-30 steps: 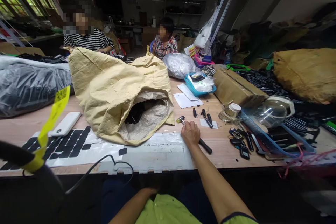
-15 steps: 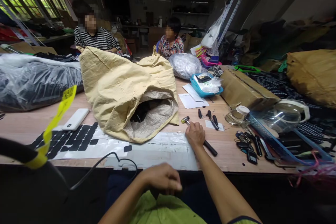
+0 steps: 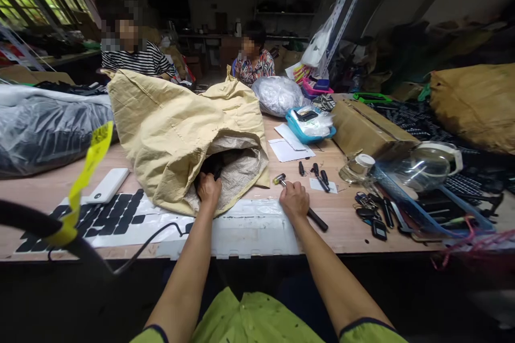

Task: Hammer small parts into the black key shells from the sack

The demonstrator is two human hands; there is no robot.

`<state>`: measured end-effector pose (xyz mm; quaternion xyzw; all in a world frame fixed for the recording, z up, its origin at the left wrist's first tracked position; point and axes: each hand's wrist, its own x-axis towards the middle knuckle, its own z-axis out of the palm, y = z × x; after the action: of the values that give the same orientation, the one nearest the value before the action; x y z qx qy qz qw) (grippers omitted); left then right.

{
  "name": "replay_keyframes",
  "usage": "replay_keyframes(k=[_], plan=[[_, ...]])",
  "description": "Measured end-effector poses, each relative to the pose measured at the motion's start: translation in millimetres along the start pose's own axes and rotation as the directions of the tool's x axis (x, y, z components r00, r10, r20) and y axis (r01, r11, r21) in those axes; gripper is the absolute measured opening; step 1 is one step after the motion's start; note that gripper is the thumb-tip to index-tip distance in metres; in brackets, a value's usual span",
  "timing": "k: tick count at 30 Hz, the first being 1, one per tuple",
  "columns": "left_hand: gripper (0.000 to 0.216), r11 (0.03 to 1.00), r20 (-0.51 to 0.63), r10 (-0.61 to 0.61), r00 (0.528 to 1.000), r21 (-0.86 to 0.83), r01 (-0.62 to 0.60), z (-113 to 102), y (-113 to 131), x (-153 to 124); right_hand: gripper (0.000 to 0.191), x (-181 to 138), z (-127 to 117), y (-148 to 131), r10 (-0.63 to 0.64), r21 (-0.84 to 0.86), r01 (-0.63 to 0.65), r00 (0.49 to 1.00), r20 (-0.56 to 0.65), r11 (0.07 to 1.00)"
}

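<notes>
My left hand (image 3: 210,190) reaches into the mouth of a large beige woven sack (image 3: 173,118), which lies on the table. Its fingers are hidden by the sack's dark inside, where black items (image 3: 215,165) show faintly. Over the shaft of a small hammer (image 3: 317,220) lies my right hand (image 3: 294,201), with the fingers curled round it. The hammer's head, with a yellowish face, sticks out beyond the fingers, and its black grip points toward me. Between my forearms a whitish translucent sheet (image 3: 253,230) covers the table's front edge.
Left stand rows of black patches (image 3: 116,214), a white power bank (image 3: 108,186) and a cable. To the right are black tool-like pieces (image 3: 319,174), keys (image 3: 366,206), a glass jug (image 3: 430,166), a blue tray (image 3: 386,182) and a carton (image 3: 370,126). Two people sit across the table.
My left hand has gone from above my lap forward into the sack's mouth. My right hand stays on the hammer. The view has shifted slightly.
</notes>
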<state>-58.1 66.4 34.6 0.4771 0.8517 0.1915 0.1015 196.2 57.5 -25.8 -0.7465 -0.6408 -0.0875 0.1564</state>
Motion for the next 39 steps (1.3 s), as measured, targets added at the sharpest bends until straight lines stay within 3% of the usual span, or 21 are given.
replay_keyframes(k=[2,5,10,15,24,28,39], plan=[[0.020,0.999,-0.010,0.043,0.999,-0.028,-0.043,-2,0,-5,0.029,0,0,-1,0.004,-0.003,-0.004,1.000,0.007,1.000],[0.017,0.968,0.018,0.200,0.980,-0.157,-0.195,-1,0,-21,0.030,0,-3,-3,0.012,-0.006,-0.012,1.000,0.025,1.000],[0.009,0.847,0.209,0.465,0.860,-0.388,-0.364,18,0,-61,0.030,1,-10,-7,0.029,-0.009,-0.028,0.997,0.076,1.000],[0.009,0.788,0.192,0.584,0.789,-0.368,-0.493,35,-2,-81,0.031,2,-11,-9,0.033,-0.014,-0.032,0.995,0.095,0.999],[0.022,0.736,0.202,0.642,0.740,-0.435,-0.519,41,-14,-73,0.032,2,-8,-8,0.025,0.014,-0.027,0.997,0.079,1.000],[0.018,0.733,0.214,0.650,0.729,-0.430,-0.527,40,-13,-73,0.033,2,-9,-8,0.027,0.026,-0.029,0.996,0.081,0.999],[0.021,0.764,0.256,0.623,0.740,-0.402,-0.504,41,-6,-71,0.030,7,-22,-2,0.008,0.107,-0.024,0.989,0.146,0.994]])
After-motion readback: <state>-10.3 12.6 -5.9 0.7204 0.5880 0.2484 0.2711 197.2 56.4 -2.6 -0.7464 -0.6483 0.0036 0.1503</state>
